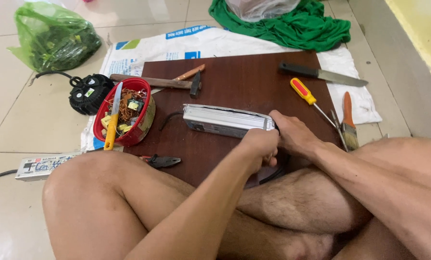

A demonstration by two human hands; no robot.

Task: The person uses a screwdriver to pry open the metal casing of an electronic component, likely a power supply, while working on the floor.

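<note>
Both hands grip one end of a long silver metal box (225, 120) at frame centre: left hand (260, 144) fisted, right hand (292, 135) curled, over the dark wooden board (244, 77).

silver metal box (223, 120) | long, flat, rectangular, pale label along near side | lying on its side across brown board, long axis left to right, slightly angled | right end gripped between both hands | dark cable curling from left end
</note>
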